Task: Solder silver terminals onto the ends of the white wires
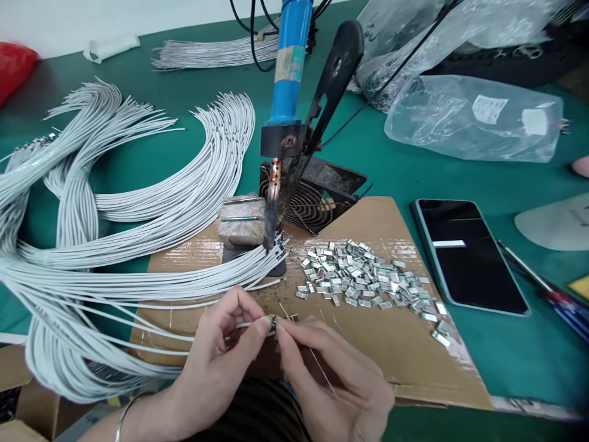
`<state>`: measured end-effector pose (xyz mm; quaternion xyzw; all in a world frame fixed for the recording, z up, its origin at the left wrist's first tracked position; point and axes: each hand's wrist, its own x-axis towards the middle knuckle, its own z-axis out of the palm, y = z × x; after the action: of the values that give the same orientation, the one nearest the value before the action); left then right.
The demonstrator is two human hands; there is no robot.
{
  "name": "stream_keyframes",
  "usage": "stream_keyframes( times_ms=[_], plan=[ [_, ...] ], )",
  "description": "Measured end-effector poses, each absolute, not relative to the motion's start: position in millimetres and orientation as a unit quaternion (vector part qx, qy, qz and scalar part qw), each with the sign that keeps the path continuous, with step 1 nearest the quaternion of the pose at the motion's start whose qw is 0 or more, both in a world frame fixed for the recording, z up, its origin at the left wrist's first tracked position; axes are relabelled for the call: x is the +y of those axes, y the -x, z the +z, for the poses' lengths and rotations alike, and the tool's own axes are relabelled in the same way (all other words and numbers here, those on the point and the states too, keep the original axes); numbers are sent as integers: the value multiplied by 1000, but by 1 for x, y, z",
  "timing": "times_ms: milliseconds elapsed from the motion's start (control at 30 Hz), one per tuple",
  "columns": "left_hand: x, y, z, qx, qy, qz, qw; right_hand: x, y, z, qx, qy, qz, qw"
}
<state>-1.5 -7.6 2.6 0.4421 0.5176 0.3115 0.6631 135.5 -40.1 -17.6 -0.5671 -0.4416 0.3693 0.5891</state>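
My left hand point(234, 362) is closed, thumb and forefinger pinching a white cable point(242, 325) close to its end. The fingertips of my right hand point(334, 374) press together at the same cable's dark tip point(275, 320), touching my left thumb. A thin silvery wire point(323, 370), like solder wire, runs past the right fingers. Just behind them shows a small metal piece point(293, 318), partly covered. Above both hands a blue-handled soldering iron point(288, 73) is clamped in a black stand point(331, 80), its tip pointing down at more cable ends.
Bundles of white cables point(151, 239) cover the left side. A pile of small metal shells point(363, 276) lies on the cardboard point(391, 344). Behind are a wire-wrapped block point(242, 230) and a black fan point(317, 196). A phone point(473, 258) and plastic bags point(473, 123) lie right.
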Motion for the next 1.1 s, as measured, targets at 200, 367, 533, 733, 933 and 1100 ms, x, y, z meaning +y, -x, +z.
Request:
stream_keyframes(
  times_ms=[200,367,533,733,933,1100],
  plan=[
    [-1,4,1,504,-410,337,682,-39,-140,-22,-527,542,315,573],
    [-2,3,1,539,-441,349,628,-34,-141,-9,-377,579,485,536],
    [-4,2,5,600,-540,299,510,-28,-143,1,-226,634,512,534],
    [-2,1,6,593,-555,288,508,-28,-143,-3,-315,600,467,568],
    [0,-5,5,573,-485,345,563,-29,-146,-7,-334,582,502,545],
    [2,-7,6,572,-467,358,571,-30,-144,-8,-333,572,504,555]
  ],
)
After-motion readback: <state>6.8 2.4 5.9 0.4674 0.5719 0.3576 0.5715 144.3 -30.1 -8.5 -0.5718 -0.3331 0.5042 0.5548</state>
